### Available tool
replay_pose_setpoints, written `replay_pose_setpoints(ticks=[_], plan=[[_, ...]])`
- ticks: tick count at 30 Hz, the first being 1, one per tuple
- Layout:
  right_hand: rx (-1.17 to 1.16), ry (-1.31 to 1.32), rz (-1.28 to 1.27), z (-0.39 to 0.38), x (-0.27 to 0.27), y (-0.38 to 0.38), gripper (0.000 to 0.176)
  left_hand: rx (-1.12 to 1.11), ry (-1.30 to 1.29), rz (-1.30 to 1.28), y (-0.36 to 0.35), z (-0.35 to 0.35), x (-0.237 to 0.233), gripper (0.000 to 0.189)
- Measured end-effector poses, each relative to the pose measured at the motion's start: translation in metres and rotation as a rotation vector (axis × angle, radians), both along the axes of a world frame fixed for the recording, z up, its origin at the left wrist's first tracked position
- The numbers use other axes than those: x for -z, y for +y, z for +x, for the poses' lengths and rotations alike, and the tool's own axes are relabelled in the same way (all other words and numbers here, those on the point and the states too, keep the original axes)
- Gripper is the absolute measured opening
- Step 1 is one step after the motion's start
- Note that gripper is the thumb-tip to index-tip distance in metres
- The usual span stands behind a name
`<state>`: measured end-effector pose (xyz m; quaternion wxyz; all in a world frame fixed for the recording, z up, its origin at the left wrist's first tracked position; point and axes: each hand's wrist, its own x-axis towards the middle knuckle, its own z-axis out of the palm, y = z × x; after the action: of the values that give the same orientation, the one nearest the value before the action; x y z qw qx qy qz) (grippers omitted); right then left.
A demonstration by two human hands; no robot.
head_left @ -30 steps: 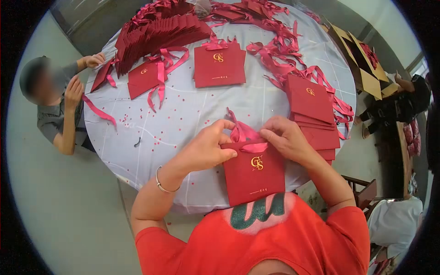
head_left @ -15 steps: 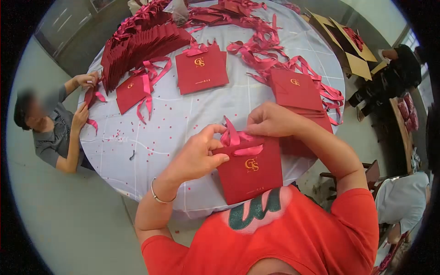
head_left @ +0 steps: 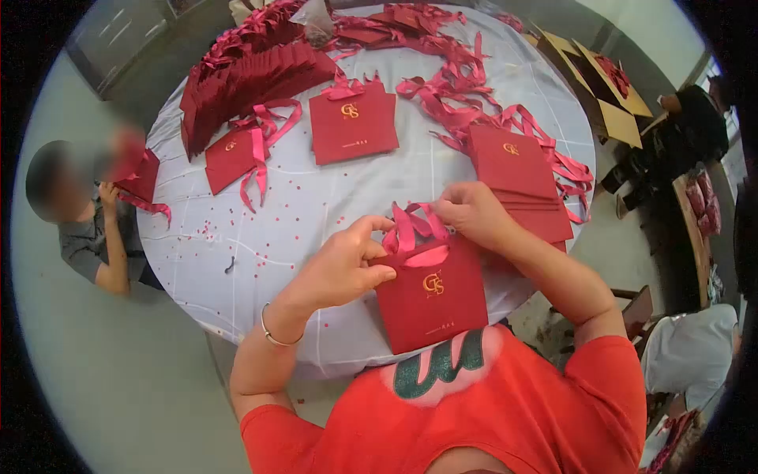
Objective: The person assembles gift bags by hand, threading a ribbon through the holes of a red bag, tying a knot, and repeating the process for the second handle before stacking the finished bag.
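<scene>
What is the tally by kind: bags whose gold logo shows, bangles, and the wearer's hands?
Bags with gold logo showing: 4 (held bag, middle bag, left bag, right bag atop its stack)
Bangle: 1
Wearer's hands: 2 (left hand, right hand)
Total: 7

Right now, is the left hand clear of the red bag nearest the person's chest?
No, the left hand pinches the red bag at its upper left corner, thumb over the front.
</scene>
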<state>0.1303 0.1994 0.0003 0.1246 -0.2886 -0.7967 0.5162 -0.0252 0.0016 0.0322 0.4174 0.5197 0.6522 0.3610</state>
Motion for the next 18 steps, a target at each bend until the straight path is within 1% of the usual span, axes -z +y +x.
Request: replay_pose_setpoints(ticks=[2, 3, 4, 6, 7, 8, 9, 10, 11, 12, 13, 14, 15, 16, 17, 18], plan=[[0.03, 0.076, -0.014, 0.002, 0.001, -0.001, 0.028, 0.056, 0.137, 0.15, 0.0, -0.004, 0.007, 0.058], [0.006, 0.018, -0.028, 0.003, -0.002, 0.002, 0.032, 0.033, -0.046, -0.006, 0.0, -0.001, -0.009, 0.057], [-0.008, 0.024, -0.014, 0.004, -0.007, 0.002, 0.032, 0.02, -0.039, 0.009, 0.0, -0.004, -0.007, 0.057], [-0.017, -0.08, -0.223, 0.006, -0.019, 0.001, 0.033, -0.069, -0.173, 0.069, -0.001, -0.009, 0.003, 0.048], [-0.081, -0.127, -0.167, 0.008, -0.018, 0.005, 0.039, -0.078, -0.171, 0.082, 0.0, -0.012, 0.004, 0.048], [-0.089, -0.127, -0.156, 0.009, -0.022, 0.003, 0.039, -0.156, -0.279, 0.092, 0.001, -0.016, 0.003, 0.05], [-0.124, -0.061, -0.267, 0.01, -0.033, -0.004, 0.04, -0.231, -0.388, 0.102, 0.002, -0.02, 0.003, 0.052], [-0.158, 0.003, -0.379, 0.01, -0.04, -0.008, 0.042, -0.288, -0.39, 0.125, 0.002, -0.025, 0.001, 0.051], [-0.231, -0.044, -0.415, 0.007, -0.031, 0.006, 0.041, -0.345, -0.405, 0.154, 0.001, -0.026, -0.003, 0.049], [-0.232, 0.036, -0.371, 0.001, -0.041, 0.006, 0.039, -0.401, -0.419, 0.183, 0.001, -0.026, -0.008, 0.047], [-0.234, 0.117, -0.329, -0.006, -0.055, 0.004, 0.037, -0.476, -0.433, 0.247, 0.004, -0.029, -0.003, 0.047], [-0.212, 0.227, -0.257, -0.016, -0.067, 0.008, 0.032, -0.496, -0.507, 0.359, 0.006, -0.036, 0.007, 0.048], [-0.164, 0.189, -0.029, -0.025, -0.09, 0.016, 0.03, -0.513, -0.58, 0.472, 0.006, -0.043, 0.013, 0.049], [-0.075, 0.306, 0.112, -0.037, -0.107, 0.02, 0.029, -0.565, -0.595, 0.552, 0.007, -0.044, 0.01, 0.052], [-0.051, 0.46, 0.025, -0.054, -0.106, 0.045, 0.03, -0.621, -0.587, 0.58, 0.007, -0.05, 0.01, 0.051], [0.085, 0.53, 0.088, -0.062, -0.134, 0.034, 0.029, -0.676, -0.58, 0.608, 0.006, -0.057, 0.01, 0.051]])
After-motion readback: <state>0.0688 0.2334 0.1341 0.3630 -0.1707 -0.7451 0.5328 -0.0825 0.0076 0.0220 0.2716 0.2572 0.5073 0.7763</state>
